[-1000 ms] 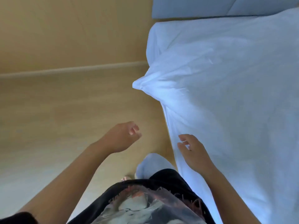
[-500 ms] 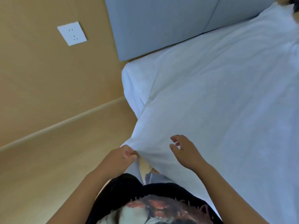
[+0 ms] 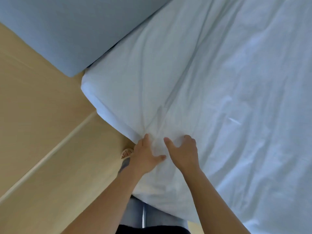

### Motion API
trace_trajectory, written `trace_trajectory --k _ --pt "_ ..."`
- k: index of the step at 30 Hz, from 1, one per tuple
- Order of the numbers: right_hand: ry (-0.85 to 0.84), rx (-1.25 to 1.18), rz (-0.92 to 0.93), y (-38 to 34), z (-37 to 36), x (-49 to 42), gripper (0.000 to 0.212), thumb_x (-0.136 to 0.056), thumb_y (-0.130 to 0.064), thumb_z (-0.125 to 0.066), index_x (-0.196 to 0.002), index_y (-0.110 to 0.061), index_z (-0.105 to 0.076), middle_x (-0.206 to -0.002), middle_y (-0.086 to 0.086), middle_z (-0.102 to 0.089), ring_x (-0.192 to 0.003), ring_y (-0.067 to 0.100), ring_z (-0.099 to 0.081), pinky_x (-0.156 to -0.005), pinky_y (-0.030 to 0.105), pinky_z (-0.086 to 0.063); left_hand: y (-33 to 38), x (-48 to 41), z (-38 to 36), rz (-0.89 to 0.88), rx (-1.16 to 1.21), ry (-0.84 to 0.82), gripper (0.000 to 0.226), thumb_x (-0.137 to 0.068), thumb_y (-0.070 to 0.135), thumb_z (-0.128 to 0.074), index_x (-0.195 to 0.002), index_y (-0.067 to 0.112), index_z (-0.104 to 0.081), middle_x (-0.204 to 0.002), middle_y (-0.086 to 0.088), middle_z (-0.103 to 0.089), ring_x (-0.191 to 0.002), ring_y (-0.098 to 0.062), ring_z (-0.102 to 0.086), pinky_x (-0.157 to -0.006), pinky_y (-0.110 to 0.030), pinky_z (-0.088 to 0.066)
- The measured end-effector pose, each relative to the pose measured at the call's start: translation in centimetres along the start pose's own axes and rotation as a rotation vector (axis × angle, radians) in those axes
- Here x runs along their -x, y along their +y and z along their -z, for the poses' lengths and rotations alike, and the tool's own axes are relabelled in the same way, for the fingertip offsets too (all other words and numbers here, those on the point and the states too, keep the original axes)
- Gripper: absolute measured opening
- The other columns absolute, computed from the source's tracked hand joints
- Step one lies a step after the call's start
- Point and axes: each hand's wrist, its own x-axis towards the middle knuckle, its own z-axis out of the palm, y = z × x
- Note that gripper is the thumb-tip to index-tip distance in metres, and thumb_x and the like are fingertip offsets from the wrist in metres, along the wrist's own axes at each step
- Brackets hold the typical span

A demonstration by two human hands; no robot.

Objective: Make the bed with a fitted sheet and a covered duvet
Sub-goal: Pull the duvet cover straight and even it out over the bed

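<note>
Hands work side by side at the near edge of the bed (image 3: 88, 89): left hand (image 3: 145, 157) and right hand (image 3: 184, 152) each clutch a bunch of the white duvet (image 3: 219, 98), creases fanning from the fingers. The duvet lies spread across the bed below the grey headboard (image 3: 67, 31), its edge hanging over the tan floor (image 3: 42, 132).

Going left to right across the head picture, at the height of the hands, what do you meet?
The wall → skirting board → floor → sandalled foot → left hand → right hand → white duvet.
</note>
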Motion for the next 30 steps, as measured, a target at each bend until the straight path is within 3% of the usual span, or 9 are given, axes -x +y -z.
trace_trajectory --k 2,5,9,11,14,21,24,27,30 --pt "0.009 -0.066 -0.094 -1.2 -1.9 -2.0 0.092 -0.073 -0.061 -0.065 -0.137 -0.005 -0.030 -0.130 0.010 -0.040 -0.121 0.030 -0.043 -0.096 0.037 -0.040 -0.3 -1.4 -1.6 0.085 0.051 -0.073 0.108 -0.070 0.057 -0.072 -0.148 0.014 -0.011 -0.149 -0.004 -0.026 -0.136 -0.023 -0.028 -0.106 -0.038 -0.035" --pt "0.029 -0.055 -0.182 -2.4 -4.4 -4.5 0.102 -0.069 -0.058 -0.070 -0.140 -0.003 -0.021 -0.133 0.013 -0.035 -0.123 0.033 -0.039 -0.093 0.038 -0.041 -0.9 -2.9 -2.7 0.164 0.166 -0.069 0.071 -0.079 0.050 -0.067 -0.135 0.015 -0.039 -0.130 -0.003 -0.052 -0.117 -0.024 -0.052 -0.090 -0.035 -0.048" --pt "0.103 -0.111 -0.223 -2.5 -4.2 -6.7 0.057 -0.082 -0.026 -0.062 -0.125 -0.002 -0.034 -0.119 0.012 -0.047 -0.103 0.030 -0.050 -0.078 0.030 -0.040 -0.2 -2.3 -1.6 0.070 0.239 -0.144 0.034 -0.091 0.039 -0.056 -0.112 0.013 -0.060 -0.101 -0.008 -0.066 -0.096 -0.023 -0.062 -0.077 -0.026 -0.045" --pt "0.093 -0.177 -0.243 -3.2 -2.6 -7.1 0.036 -0.085 -0.014 -0.053 -0.117 -0.004 -0.042 -0.106 0.007 -0.055 -0.088 0.025 -0.053 -0.074 0.031 -0.041 0.7 -1.3 0.1 -0.016 0.291 -0.158 0.010 -0.089 0.034 -0.059 -0.086 0.025 -0.063 -0.075 0.008 -0.064 -0.071 -0.009 -0.060 -0.061 -0.015 -0.041" --pt "0.173 -0.368 -0.201 -5.5 0.4 -6.7 0.033 -0.082 -0.002 -0.043 -0.114 -0.007 -0.050 -0.088 -0.002 -0.052 -0.090 0.025 -0.056 -0.079 0.034 -0.048 3.3 -0.5 3.9 -0.131 0.299 -0.127 0.011 -0.084 0.027 -0.066 -0.073 0.026 -0.064 -0.061 0.012 -0.061 -0.054 -0.002 -0.056 -0.052 -0.017 -0.042" --pt "0.485 -0.939 0.146 -16.8 8.5 -1.6 0.051 -0.072 0.007 -0.038 -0.118 -0.006 -0.055 -0.111 0.008 -0.063 -0.102 0.022 -0.061 -0.094 0.041 -0.050 11.5 2.3 17.7 -0.439 0.169 0.145 0.026 -0.079 0.024 -0.069 -0.056 0.030 -0.057 -0.050 0.015 -0.052 -0.046 0.000 -0.046 -0.043 -0.012 -0.030" --pt "0.540 -1.105 0.357 -23.5 11.4 -1.0 0.054 -0.067 0.003 -0.040 -0.118 -0.006 -0.055 -0.114 0.007 -0.063 -0.106 0.021 -0.061 -0.097 0.041 -0.048 14.6 2.0 25.2 -0.578 0.114 0.385 0.037 -0.076 0.025 -0.071 -0.050 0.026 -0.045 -0.045 0.017 -0.044 -0.043 -0.004 -0.036 -0.040 -0.015 -0.026" --pt "0.530 -1.081 0.470 -29.4 11.4 -2.4 0.054 -0.074 0.000 -0.043 -0.126 -0.012 -0.049 -0.125 0.002 -0.057 -0.116 0.018 -0.054 -0.101 0.020 -0.039 15.9 0.1 31.6 -0.544 0.040 0.583 0.039 -0.070 0.034 -0.068 -0.054 0.017 -0.037 -0.045 0.008 -0.041 -0.046 -0.014 -0.030 -0.039 -0.019 -0.022" --pt "0.399 -0.822 0.451 -31.7 7.0 -7.0 0.058 -0.087 -0.003 -0.046 -0.142 -0.004 -0.030 -0.141 0.009 -0.043 -0.129 0.021 -0.040 -0.095 0.008 -0.024 13.8 -4.2 32.9 -0.441 -0.314 0.693 0.036 -0.081 0.035 -0.063 -0.064 0.014 -0.039 -0.073 -0.003 -0.061 -0.072 -0.033 -0.056 -0.053 -0.030 -0.031"
